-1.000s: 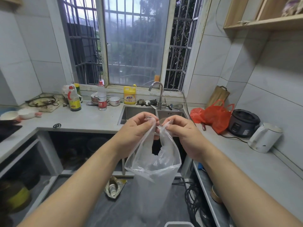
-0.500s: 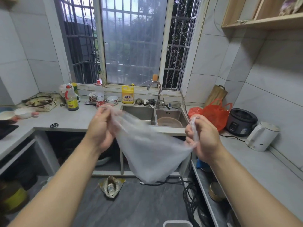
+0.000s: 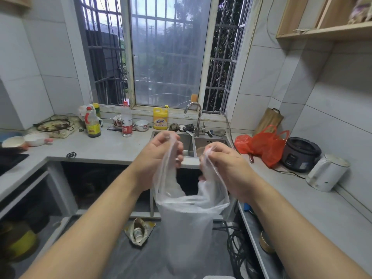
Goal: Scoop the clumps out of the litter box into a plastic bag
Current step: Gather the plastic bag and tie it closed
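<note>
A thin clear plastic bag (image 3: pixel 189 224) hangs in front of me at chest height, its mouth pulled partly apart. My left hand (image 3: pixel 159 156) pinches one handle strip of the bag at the top left. My right hand (image 3: pixel 225 166) pinches the other handle at the top right. The bag's body droops down toward the floor between my forearms. A white rim (image 3: pixel 218 277) peeks in at the bottom edge; I cannot tell what it belongs to. No scoop shows.
A grey L-shaped counter (image 3: pixel 112 147) carries bottles, bowls and a yellow detergent jug (image 3: pixel 160 119). A steel double sink (image 3: pixel 189 142) with a tap sits behind my hands. A red bag (image 3: pixel 265 146), rice cooker (image 3: pixel 302 154) and white kettle (image 3: pixel 326 172) stand at right. Cables (image 3: pixel 239 246) lie on the floor.
My hands had pulled the bag wide sideways, then came back together. The bag now hangs straight down again with its mouth open between the two handles.
</note>
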The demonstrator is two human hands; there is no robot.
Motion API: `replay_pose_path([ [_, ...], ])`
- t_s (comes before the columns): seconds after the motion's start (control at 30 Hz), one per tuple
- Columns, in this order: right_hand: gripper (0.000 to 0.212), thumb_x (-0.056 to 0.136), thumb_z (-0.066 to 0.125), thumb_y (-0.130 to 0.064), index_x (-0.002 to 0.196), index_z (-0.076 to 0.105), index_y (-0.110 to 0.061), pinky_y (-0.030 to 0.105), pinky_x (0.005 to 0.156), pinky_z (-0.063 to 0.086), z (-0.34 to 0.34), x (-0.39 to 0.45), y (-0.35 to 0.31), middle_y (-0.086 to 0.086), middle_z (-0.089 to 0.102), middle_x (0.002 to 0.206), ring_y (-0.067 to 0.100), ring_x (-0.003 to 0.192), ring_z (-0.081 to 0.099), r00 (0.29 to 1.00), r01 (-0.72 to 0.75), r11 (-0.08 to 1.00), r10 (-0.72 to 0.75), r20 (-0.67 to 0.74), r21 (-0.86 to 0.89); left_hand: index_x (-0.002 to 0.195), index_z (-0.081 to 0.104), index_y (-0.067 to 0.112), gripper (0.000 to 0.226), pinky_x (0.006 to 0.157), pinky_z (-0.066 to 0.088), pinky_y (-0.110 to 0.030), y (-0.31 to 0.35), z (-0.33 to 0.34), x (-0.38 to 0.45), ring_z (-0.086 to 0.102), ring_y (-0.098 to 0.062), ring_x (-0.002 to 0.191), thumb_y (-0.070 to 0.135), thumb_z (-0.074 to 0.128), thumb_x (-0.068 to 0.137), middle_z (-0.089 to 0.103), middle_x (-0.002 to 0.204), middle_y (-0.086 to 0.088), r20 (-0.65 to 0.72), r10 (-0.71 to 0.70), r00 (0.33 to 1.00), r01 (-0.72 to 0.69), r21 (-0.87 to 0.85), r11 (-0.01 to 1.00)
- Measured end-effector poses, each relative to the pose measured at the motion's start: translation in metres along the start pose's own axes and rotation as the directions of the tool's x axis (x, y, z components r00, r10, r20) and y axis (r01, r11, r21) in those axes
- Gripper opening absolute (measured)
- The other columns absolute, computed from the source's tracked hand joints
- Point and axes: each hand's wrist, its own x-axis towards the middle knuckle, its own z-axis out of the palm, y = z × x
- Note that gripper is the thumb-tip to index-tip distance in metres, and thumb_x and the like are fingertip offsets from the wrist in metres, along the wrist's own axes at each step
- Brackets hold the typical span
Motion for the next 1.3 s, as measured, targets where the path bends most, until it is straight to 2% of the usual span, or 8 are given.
replay_pose_path([
  [0.33,0.005,0.088,0.069,-0.029,0.087,0.070,-0.025,0.025,0.075,0.052,0.011,0.004,0.005,-0.002,0.071,0.087,0.010,0.082,0.066,0.966,0.196,0.916,-0.243,-0.094,-0.350,0.105,0.074,0.017,0.014,0.069,0.059,-0.027,-0.018,0.033,-0.001,0.068,-0.016,0.078,0.015,0.069,0.092,0.072,0.090,-0.005,-0.057,0.028,0.998,-0.021,0.119,0.993],
  [0.57,0.052,0.090,0.070,-0.011,0.136,0.057,-0.032,0.027,0.084,0.053,0.007,0.000,-0.001,0.002,0.065,0.088,0.012,0.087,0.064,0.981,0.193,0.932,-0.183,0.062,-0.308,0.100,0.072,0.017,0.022,0.075,0.059,-0.037,-0.015,0.029,-0.007,0.068,-0.026,0.084,0.020,0.082,0.080,0.068,0.100,-0.015,0.020,-0.176,0.984,0.176,0.001,0.984],
  [0.73,0.016,0.090,0.071,-0.018,0.105,0.074,-0.024,0.050,0.086,0.055,0.010,-0.003,-0.009,0.021,0.068,0.096,0.022,0.087,0.064,0.990,0.141,0.888,-0.125,0.064,-0.438,0.113,0.061,0.005,0.036,0.080,0.057,-0.040,-0.012,0.024,-0.005,0.067,-0.027,0.087,0.007,0.078,0.081,0.063,0.105,-0.017,0.015,-0.287,0.958,0.286,0.029,0.958],
  [0.97,0.002,0.094,0.068,-0.013,0.093,0.069,-0.015,0.029,0.066,0.055,0.006,-0.002,-0.007,0.003,0.068,0.082,0.011,0.074,0.062,0.985,0.128,0.892,-0.165,-0.049,-0.434,0.105,0.062,0.009,0.034,0.085,0.059,-0.036,-0.006,0.026,-0.013,0.069,-0.025,0.099,-0.002,0.078,0.078,0.069,0.110,-0.010,-0.273,-0.064,0.960,0.099,0.115,0.989],
  [1.03,0.002,0.094,0.068,-0.012,0.093,0.068,-0.013,0.024,0.060,0.052,0.004,-0.003,-0.006,-0.003,0.066,0.076,0.008,0.066,0.061,0.983,0.118,0.910,-0.164,-0.083,-0.398,0.101,0.065,0.018,0.022,0.087,0.057,-0.034,-0.004,0.030,-0.026,0.068,-0.019,0.098,0.012,0.077,0.084,0.070,0.102,0.001,-0.367,0.263,0.892,-0.058,0.485,0.873],
  [1.1,0.001,0.095,0.066,-0.011,0.095,0.066,-0.010,0.026,0.056,0.051,0.002,-0.003,-0.007,-0.001,0.065,0.071,0.010,0.060,0.059,0.982,0.109,0.928,-0.157,-0.109,-0.355,0.097,0.065,0.031,0.016,0.076,0.056,-0.025,0.000,0.038,-0.046,0.066,-0.010,0.087,0.035,0.073,0.084,0.069,0.094,0.010,-0.162,0.448,0.879,-0.194,0.736,0.648],
  [1.2,0.009,0.098,0.062,-0.010,0.104,0.064,-0.004,0.028,0.056,0.045,-0.001,-0.002,-0.008,0.013,0.062,0.081,0.021,0.065,0.052,0.977,0.112,0.937,-0.166,-0.138,-0.330,0.103,0.064,0.040,0.024,0.080,0.046,-0.023,-0.007,0.044,-0.071,0.058,-0.001,0.097,0.058,0.065,0.086,0.063,0.102,0.025,0.152,0.352,0.924,-0.246,0.939,0.241],
  [1.3,0.010,0.099,0.059,-0.010,0.103,0.060,-0.002,0.029,0.057,0.044,-0.001,-0.002,-0.010,0.017,0.061,0.085,0.022,0.069,0.051,0.974,0.121,0.944,-0.173,-0.148,-0.307,0.115,0.066,0.043,0.050,0.092,0.037,-0.022,-0.016,0.039,-0.079,0.042,0.009,0.112,0.077,0.061,0.079,0.057,0.111,0.033,0.148,0.238,0.960,-0.179,0.977,0.112],
])
